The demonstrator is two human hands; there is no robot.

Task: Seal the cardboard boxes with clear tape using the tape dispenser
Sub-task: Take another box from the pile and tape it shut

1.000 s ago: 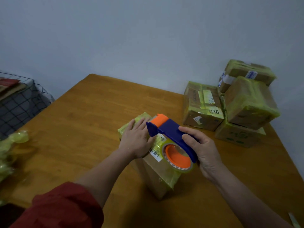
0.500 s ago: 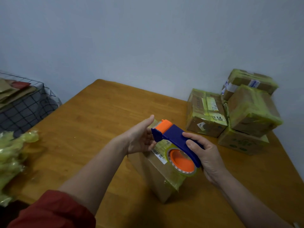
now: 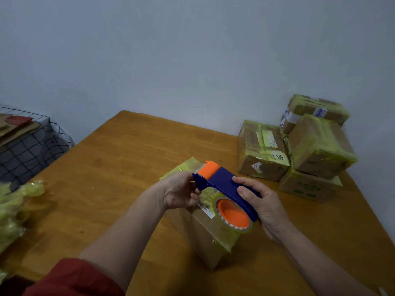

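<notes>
Holding the tape dispenser over a cardboard box on the worktop.

My right hand is wrapped around the blue handle with the fingers curled over its top, and the orange-cored roll of clear tape hangs just above the box's top face. My left hand is up against the dispenser's orange-capped front end. Its fingers are hidden behind it, so I cannot tell whether it grips anything. The box lies mid-worktop in front of me, banded with yellowish tape and bearing a barcode label. Four taped boxes are stacked at the far right corner. Crumpled yellowish film lies at the left edge, near a wire basket.
</notes>
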